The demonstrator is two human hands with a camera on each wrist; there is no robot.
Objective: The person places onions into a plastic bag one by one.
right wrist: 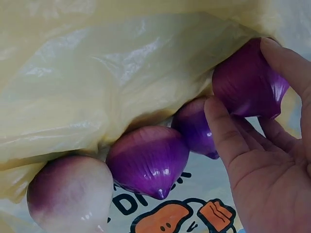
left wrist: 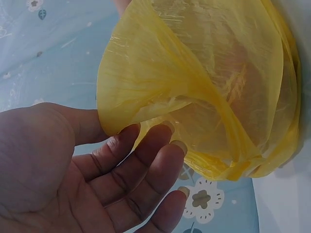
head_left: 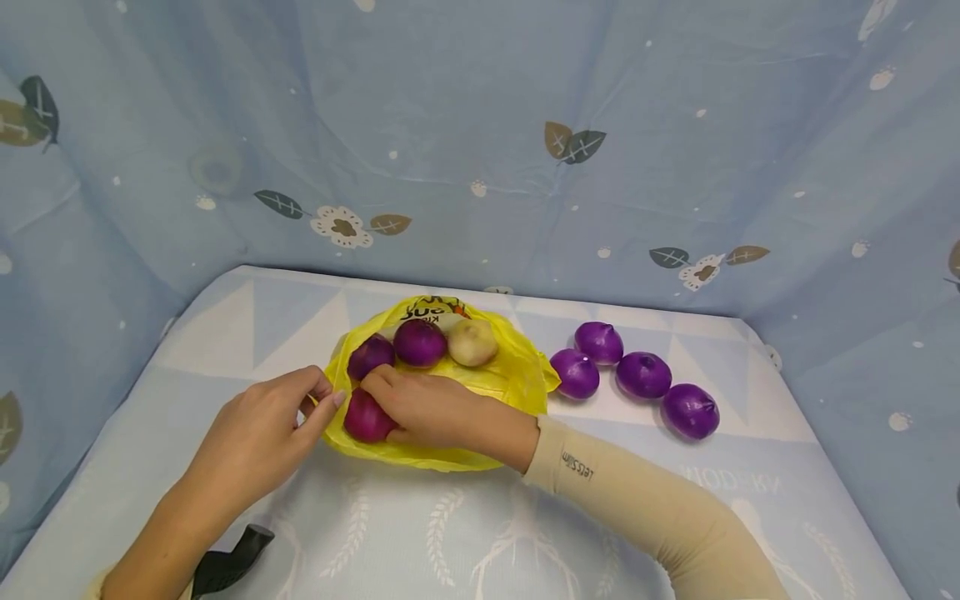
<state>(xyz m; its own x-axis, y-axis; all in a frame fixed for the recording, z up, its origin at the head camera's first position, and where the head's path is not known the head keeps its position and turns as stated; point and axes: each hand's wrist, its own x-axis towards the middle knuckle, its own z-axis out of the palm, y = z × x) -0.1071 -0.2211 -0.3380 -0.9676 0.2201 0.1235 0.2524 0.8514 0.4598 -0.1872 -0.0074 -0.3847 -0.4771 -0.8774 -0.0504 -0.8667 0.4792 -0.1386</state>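
Note:
A yellow plastic bag [head_left: 517, 379] lies with its mouth spread wide on the table. My left hand [head_left: 258, 429] pinches the bag's left rim between thumb and finger, as the left wrist view also shows. Reaching inside the bag, my right hand [head_left: 438, 408] grips a reddish-purple onion [right wrist: 248, 80], with the thumb on one side and fingers on the other. Beside it in the bag sit two purple onions [head_left: 420, 342] and a pale onion [head_left: 472, 342], which looks white with a purple blush in the right wrist view.
Several shiny purple onions [head_left: 643, 376] stand on the table to the right of the bag. A black curved object [head_left: 232, 562] shows by my left forearm. Blue patterned cloth [head_left: 480, 150] hangs behind and at both sides of the table [head_left: 225, 333].

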